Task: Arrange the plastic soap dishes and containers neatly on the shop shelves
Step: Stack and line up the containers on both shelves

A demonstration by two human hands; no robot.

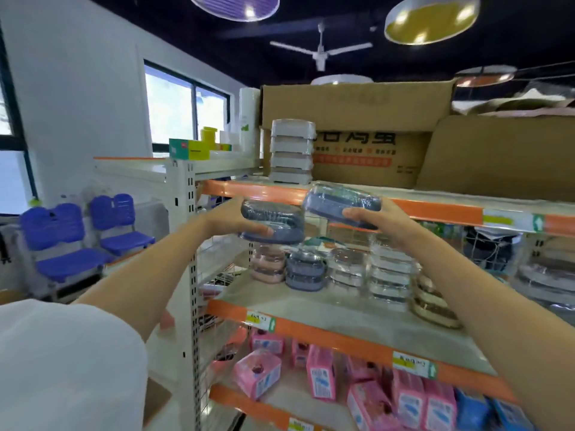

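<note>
My left hand [235, 217] grips a wrapped grey-blue soap dish [277, 220] in front of the top shelf edge. My right hand [375, 214] grips a second grey-blue soap dish [337, 202], slightly higher and tilted, level with the top shelf's orange lip [435, 209]. On that top shelf stands a stack of white soap dishes [291, 150]. On the middle shelf [326, 309] below stand short stacks: pink dishes [268, 265], grey-blue dishes [306, 272], clear ones [347, 267] and a taller clear stack [390, 272].
Large cardboard boxes [357, 126] fill the back of the top shelf. Pink and blue packaged goods [320, 373] sit on the lower shelf. A perforated upright post [186, 244] stands at the shelf's left end. Blue chairs [71, 241] are at the left.
</note>
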